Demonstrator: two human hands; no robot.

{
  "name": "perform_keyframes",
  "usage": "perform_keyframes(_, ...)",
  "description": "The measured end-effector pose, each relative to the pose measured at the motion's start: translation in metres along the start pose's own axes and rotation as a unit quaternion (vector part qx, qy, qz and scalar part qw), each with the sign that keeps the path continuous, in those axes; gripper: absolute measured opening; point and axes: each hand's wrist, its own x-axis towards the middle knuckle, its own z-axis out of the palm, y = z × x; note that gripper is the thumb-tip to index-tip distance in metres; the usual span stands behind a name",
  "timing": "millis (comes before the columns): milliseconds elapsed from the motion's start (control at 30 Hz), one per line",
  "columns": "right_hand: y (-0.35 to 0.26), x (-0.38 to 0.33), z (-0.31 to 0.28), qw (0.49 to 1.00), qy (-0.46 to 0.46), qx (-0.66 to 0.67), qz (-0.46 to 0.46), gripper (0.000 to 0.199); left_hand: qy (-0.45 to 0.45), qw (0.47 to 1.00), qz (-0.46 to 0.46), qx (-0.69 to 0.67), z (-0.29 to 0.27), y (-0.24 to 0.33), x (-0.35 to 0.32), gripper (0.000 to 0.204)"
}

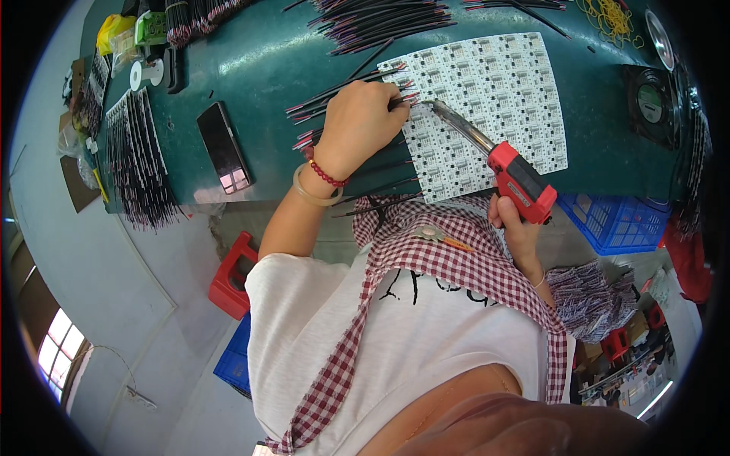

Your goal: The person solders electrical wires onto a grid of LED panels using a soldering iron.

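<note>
A large white panel of small printed circuit boards [494,106] lies on the green table, with several black-sleeved cables [380,186] running off its left edge. My left hand [359,121] is closed over that edge, pinching a cable [408,97] whose thin wire ends point at the panel. My right hand [518,232] grips a red and black soldering gun [523,181] from below, near the panel's lower right corner. The gun's metal tip reaches up and left, close to the wire ends at my left fingertips. Whether tip and wire touch is too small to tell.
Loose cables [388,26] are heaped beyond the panel. A phone [223,147] lies to the left, beside strips with hanging cables [137,156]. At the right stand a black fan [652,106] and yellow rubber bands [610,21]. Below the table edge is a blue crate [616,224].
</note>
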Motion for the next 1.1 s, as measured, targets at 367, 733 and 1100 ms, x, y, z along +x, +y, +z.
perform_keyframes(367,-0.0053,-0.0008,0.0,0.998,0.008,0.05,-0.036,0.031,-0.013,1.0,0.004,0.028,-0.0037,0.0023,0.0002,0.021)
perform_keyframes(733,-0.0039,-0.0012,-0.0015,1.0,-0.005,-0.01,0.012,0.028,-0.003,0.999,0.023,0.045,-0.0037,0.0019,0.0008,0.02)
perform_keyframes(1100,-0.0064,-0.002,-0.0005,0.997,0.01,0.059,-0.042,0.037,-0.015,0.999,0.016,0.045,-0.0041,0.0024,0.0017,0.022)
